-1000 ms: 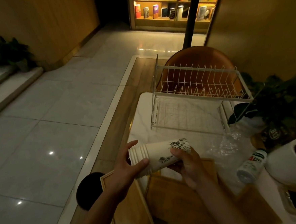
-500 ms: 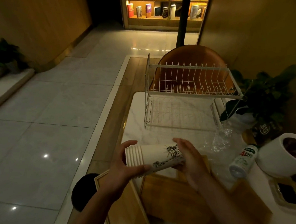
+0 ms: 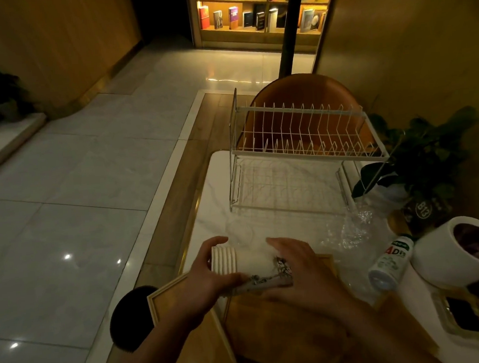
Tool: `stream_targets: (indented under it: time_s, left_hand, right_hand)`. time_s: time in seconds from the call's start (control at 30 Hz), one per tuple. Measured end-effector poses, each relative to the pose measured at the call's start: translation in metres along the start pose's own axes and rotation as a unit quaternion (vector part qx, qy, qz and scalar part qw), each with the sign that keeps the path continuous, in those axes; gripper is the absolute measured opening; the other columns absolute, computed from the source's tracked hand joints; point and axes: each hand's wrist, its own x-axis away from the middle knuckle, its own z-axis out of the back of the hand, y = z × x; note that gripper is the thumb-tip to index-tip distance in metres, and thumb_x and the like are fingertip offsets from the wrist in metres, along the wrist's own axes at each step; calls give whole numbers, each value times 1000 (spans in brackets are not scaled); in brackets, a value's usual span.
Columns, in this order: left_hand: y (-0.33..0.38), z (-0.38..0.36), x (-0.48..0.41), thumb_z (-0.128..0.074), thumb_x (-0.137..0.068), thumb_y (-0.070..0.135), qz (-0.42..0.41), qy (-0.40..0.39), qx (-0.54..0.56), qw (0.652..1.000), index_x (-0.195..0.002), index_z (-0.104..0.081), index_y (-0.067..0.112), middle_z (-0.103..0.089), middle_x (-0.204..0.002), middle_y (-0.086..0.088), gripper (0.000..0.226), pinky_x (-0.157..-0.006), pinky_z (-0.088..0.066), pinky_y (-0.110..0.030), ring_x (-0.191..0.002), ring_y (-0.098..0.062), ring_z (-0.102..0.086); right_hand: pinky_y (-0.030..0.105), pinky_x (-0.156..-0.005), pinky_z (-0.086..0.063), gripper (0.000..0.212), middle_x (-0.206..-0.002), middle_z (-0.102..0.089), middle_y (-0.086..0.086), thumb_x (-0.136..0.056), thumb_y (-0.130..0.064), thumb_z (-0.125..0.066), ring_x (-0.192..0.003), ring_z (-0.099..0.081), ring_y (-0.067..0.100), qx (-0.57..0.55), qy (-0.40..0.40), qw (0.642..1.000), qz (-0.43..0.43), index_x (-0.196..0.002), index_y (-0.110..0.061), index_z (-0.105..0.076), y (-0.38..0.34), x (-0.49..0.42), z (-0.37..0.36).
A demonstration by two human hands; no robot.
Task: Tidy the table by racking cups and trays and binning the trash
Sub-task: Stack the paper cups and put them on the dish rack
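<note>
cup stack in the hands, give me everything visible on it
The cup stack is several nested white paper-looking cups, rims bunched at its left end, dark ink-style print near the base. It lies roughly horizontal above the table's near edge, off the surface. The left hand grips the rim end; the right hand covers the base end.

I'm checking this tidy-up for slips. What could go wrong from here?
The stack of paper cups is held sideways between the left hand and right hand; nested cups might slide apart. The small bottle lies on its side near the table edge and might roll if bumped.
</note>
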Motion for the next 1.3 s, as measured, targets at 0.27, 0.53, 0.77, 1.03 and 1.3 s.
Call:
stream_targets:
  time_s: [0.27,0.53,0.77,1.03,1.3]
  left_hand:
    - [-5,-18,-29,-88,-54,42,6,-23,-21,1000,-135,-44,50,-57,-122,1,92,-75,-62,-34,-104,-22,-63]
    - [-68,27,-100,-50,-95,54,6,106,-276,955,-144,-45,29,-48,-142,-2,55,-101,-46,-38,-131,-24,-47]
    - [-126,32,-159,-30,-95,64,16,65,-590,804,-155,-27,27,-18,-165,-15,70,-123,-11,-55,-152,-39,-8]
    - [-123,9,-194,-10,-96,65,55,46,-579,812,-158,2,35,13,-167,-12,70,-113,7,-74,-150,-40,21]
    - [-139,6,-193,6,-91,70,49,68,-597,797,-156,13,36,20,-165,-11,74,-110,19,-70,-147,-37,30]
  right_hand:
    - [34,-95,-41,96,-139,-43,-2,-72,-64,-62,-118,-45,19,192,-27,979,62,-150,-26,-21,-6,-38,-16]
    - [31,-87,-45,96,-132,-50,-5,-64,-63,-68,-112,-49,16,122,16,992,-9,-146,-29,-29,17,-74,3]
    - [29,-76,-41,94,-124,-55,-3,-61,-55,-79,-106,-54,18,114,85,990,-12,-141,-28,-38,15,-105,50]
    - [38,-84,-48,94,-130,-53,3,-60,-52,-75,-111,-52,20,124,189,974,34,-142,-25,-37,-15,-160,129]
    - [30,-79,-41,90,-134,-51,6,-65,-49,-78,-111,-45,11,145,259,952,76,-141,-23,-38,-16,-193,191]
